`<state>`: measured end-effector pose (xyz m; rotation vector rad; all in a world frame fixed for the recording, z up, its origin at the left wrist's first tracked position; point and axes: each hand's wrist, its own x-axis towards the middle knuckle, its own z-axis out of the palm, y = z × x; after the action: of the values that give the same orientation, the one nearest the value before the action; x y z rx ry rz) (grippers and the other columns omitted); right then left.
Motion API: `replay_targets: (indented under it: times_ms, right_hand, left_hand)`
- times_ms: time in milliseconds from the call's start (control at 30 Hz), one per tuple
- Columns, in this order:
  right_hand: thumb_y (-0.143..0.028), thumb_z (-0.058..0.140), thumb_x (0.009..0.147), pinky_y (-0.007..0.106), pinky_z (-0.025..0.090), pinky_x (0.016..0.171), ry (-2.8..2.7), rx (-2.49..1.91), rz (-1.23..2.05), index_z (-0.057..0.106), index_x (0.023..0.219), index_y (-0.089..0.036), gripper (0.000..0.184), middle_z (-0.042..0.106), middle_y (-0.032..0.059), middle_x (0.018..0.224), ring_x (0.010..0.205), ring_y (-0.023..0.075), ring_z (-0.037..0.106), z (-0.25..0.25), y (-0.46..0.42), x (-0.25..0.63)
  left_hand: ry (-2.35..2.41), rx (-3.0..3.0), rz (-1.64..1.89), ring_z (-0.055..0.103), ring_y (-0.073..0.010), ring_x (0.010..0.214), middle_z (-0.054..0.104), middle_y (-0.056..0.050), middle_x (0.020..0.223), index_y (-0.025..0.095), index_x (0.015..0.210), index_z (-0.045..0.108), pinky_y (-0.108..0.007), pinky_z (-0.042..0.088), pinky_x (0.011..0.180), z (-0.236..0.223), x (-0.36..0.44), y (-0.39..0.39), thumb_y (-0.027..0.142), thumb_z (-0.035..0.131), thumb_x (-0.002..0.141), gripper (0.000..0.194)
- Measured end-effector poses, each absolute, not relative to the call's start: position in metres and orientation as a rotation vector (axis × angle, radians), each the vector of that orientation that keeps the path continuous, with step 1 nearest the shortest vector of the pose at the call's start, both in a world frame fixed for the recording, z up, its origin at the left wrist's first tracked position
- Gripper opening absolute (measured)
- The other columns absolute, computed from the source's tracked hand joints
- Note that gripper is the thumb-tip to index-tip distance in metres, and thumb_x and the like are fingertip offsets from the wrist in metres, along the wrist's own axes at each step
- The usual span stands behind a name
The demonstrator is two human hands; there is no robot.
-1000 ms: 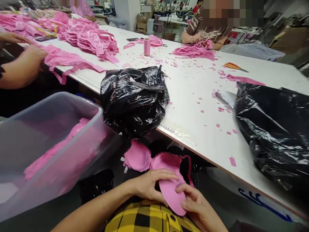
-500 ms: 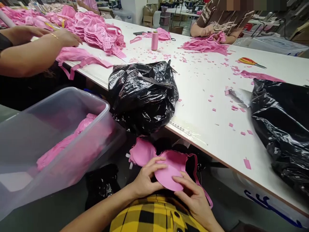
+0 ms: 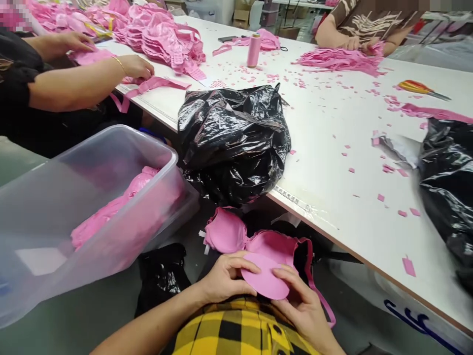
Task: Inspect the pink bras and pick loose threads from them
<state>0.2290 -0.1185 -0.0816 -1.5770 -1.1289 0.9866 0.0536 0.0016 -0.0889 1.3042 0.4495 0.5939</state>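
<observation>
Between my two hands I hold a flat, rounded pink bra pad (image 3: 264,277). My left hand (image 3: 227,277) pinches its left edge, thumb below and fingers on top. At the right edge my right hand (image 3: 301,298) grips it in the same way. Just beyond lies a pink bra (image 3: 273,245) on or near my lap, its cups facing up, with a strap (image 3: 327,308) hanging past my right hand. White tags stick out at the bra's left side. Part of the right cup is hidden behind the pad and my fingers.
A clear plastic bin (image 3: 121,129) with pink garments (image 3: 118,212) stands on the left. Black plastic bags (image 3: 236,143) lie at the table (image 3: 325,182) edge and far right. Pink scraps, a thread spool (image 3: 253,51) and scissors (image 3: 423,89) lie on top. Two co-workers handle pink pieces.
My view has shifted, so the scene sits further right or lower. My left fingers have moved over the pad's upper edge. The co-worker's hands at left have moved over the pink fabric.
</observation>
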Motion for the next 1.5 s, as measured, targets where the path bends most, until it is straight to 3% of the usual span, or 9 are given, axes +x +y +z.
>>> replay_targets:
  times_ms: [167,367,600,733,967,1133,1267,1400,1500]
  right_hand:
    - [-0.039,0.065,0.076,0.031,0.049,0.083,-1.102,-1.575,1.011,0.069,0.101,-0.026,0.029,0.066,0.0078,0.101,0.096,0.0220,0.060,-0.077,-0.106,0.229]
    - [-0.051,0.047,0.085,0.024,0.046,0.050,-0.890,-1.606,1.411,0.069,0.077,-0.018,0.040,0.058,0.0018,0.062,0.054,0.0136,0.054,-0.083,-0.101,0.229]
    - [-0.035,0.058,0.083,0.028,0.052,0.065,-0.980,-1.380,1.527,0.040,0.133,-0.027,0.054,0.066,0.0049,0.086,0.070,0.0162,0.063,-0.075,-0.113,0.237]
    - [-0.028,0.063,0.079,0.029,0.050,0.076,-1.348,-1.531,1.174,0.062,0.111,-0.027,0.031,0.069,0.0066,0.096,0.085,0.0197,0.064,-0.076,-0.111,0.240]
    - [-0.034,0.066,0.076,0.029,0.049,0.080,-1.378,-1.501,1.006,0.067,0.086,-0.022,0.015,0.063,0.0092,0.110,0.095,0.0219,0.061,-0.084,-0.101,0.237]
    - [-0.029,0.062,0.079,0.025,0.047,0.061,-1.187,-1.542,0.881,0.059,0.067,-0.019,0.016,0.063,0.0047,0.075,0.070,0.0172,0.060,-0.090,-0.099,0.222]
    - [-0.027,0.063,0.078,0.024,0.044,0.056,-1.092,-1.577,0.869,0.058,0.065,-0.019,0.016,0.056,0.0007,0.066,0.061,0.0139,0.054,-0.095,-0.098,0.214]
    - [-0.028,0.069,0.072,0.021,0.044,0.048,-0.759,-1.537,0.999,0.052,0.087,-0.021,0.023,0.053,-0.0033,0.067,0.054,0.0110,0.052,-0.096,-0.097,0.208]
    - [-0.030,0.071,0.070,0.021,0.047,0.049,-0.632,-1.486,1.114,0.051,0.101,-0.022,0.038,0.053,-0.0042,0.067,0.053,0.0113,0.055,-0.093,-0.095,0.206]
  left_hand:
    - [0.556,1.477,0.592,0.052,-0.0261,0.111,0.060,-0.014,0.113,0.015,0.090,0.068,-0.037,0.043,0.093,-0.088,0.052,0.004,0.041,0.071,0.069,0.034]
    - [0.810,1.244,0.246,0.060,-0.0133,0.048,0.062,-0.003,0.064,0.012,0.091,0.058,-0.019,0.047,0.040,-0.088,0.062,-0.001,0.043,0.053,0.082,0.033]
    - [0.868,0.985,0.213,0.056,-0.0118,0.036,0.060,0.000,0.050,0.011,0.085,0.053,-0.015,0.041,0.030,-0.082,0.069,0.003,0.050,0.058,0.074,0.041]
    - [0.859,0.917,0.191,0.057,-0.0123,0.036,0.060,-0.001,0.047,0.011,0.082,0.051,-0.015,0.042,0.030,-0.080,0.070,0.002,0.053,0.062,0.070,0.044]
    - [0.842,0.868,0.139,0.059,-0.0130,0.039,0.062,-0.002,0.054,0.012,0.087,0.050,-0.017,0.044,0.032,-0.079,0.068,-0.001,0.053,0.064,0.068,0.047]
    - [0.844,1.057,0.162,0.058,-0.0123,0.043,0.060,-0.002,0.064,0.011,0.085,0.054,-0.019,0.044,0.035,-0.075,0.067,-0.004,0.044,0.060,0.073,0.036]
    - [0.852,1.281,0.130,0.060,-0.0153,0.053,0.061,-0.004,0.073,0.011,0.095,0.058,-0.024,0.048,0.043,-0.068,0.067,-0.003,0.041,0.056,0.077,0.035]
    - [0.900,1.624,0.167,0.062,-0.0244,0.083,0.066,-0.006,0.091,0.015,0.104,0.059,-0.034,0.051,0.074,-0.064,0.067,-0.001,0.031,0.078,0.053,0.057]
    - [0.905,1.607,0.186,0.064,-0.0208,0.074,0.067,-0.006,0.087,0.016,0.103,0.062,-0.032,0.052,0.070,-0.064,0.067,-0.001,0.032,0.068,0.067,0.039]
